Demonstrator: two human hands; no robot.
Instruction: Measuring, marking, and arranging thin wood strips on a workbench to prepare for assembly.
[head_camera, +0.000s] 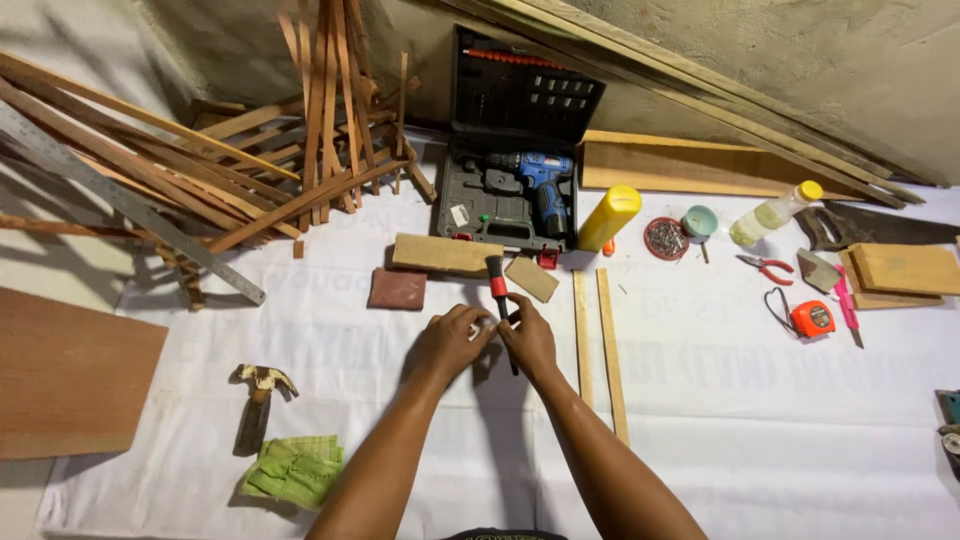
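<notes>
My left hand (455, 340) and my right hand (529, 338) meet over the white sheet (760, 420), fingertips pinched together around something small that I cannot make out. A paintbrush (498, 290) with a red and black handle lies between them, bristles pointing away from me; my right hand touches its handle. Just beyond the hands lie a wooden block (447, 254), a small tan board (531, 278) and a reddish-brown sandpaper piece (397, 288). Two thin wooden strips (607, 350) lie right of my right hand.
An open case with a blue cordless drill (541, 183) stands at the back. A yellow bottle (609, 217), a nail tin (666, 238), pliers (765, 266), an orange tape measure (813, 318) and a handsaw (880, 226) lie right. A hammer (258, 400), a green cloth (295, 468), a steel ruler (120, 198) and wood slats (250, 160) lie left.
</notes>
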